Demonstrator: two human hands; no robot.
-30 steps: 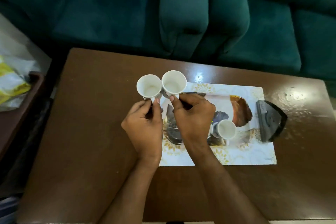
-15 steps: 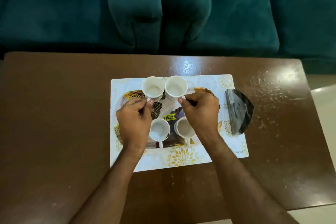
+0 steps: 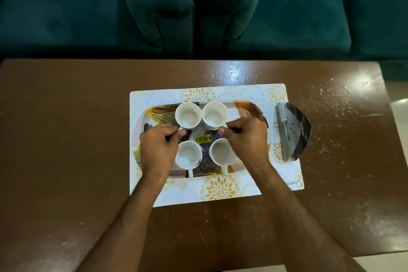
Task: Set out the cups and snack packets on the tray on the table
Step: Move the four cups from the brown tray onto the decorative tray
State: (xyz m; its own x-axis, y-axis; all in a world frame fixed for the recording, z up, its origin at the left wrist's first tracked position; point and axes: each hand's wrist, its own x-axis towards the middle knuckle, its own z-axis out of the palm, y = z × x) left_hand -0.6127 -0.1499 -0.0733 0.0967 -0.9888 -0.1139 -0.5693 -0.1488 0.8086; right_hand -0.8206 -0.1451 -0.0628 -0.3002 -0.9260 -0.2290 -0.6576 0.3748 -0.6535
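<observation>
Head view, worktop: a brown glossy worktop (image 3: 66,139) is filling the lower part of the picture, with a dark green sofa (image 3: 198,6) standing behind its far edge.
Head view, placemat: a white placemat (image 3: 220,192) with golden flowers is lying flat in the middle of the worktop.
Head view, tray: the tray (image 3: 249,108) with a dark and golden fan pattern is lying on the placemat, and a yellow price sticker (image 3: 202,139) is sitting on its middle.
Head view, far cups: the far left cup (image 3: 188,115) and the far right cup (image 3: 214,114) are standing upright on the far half of the tray, side by side and nearly touching, both showing white insides.
Head view, near cups: the near left cup (image 3: 189,154) and the near right cup (image 3: 221,152) are standing upright on the near half of the tray, their handles pointing toward the person.
Head view, left hand: the left hand (image 3: 159,150) is pinching the handle of the far left cup between thumb and fingers, and it is partly covering the near left cup.
Head view, right hand: the right hand (image 3: 247,139) is pinching the handle of the far right cup in the same way, just above the near right cup.
Head view, dark packet: a dark shiny packet (image 3: 291,130) is lying at the right edge of the placemat, beside the tray and half on the bare worktop.
</observation>
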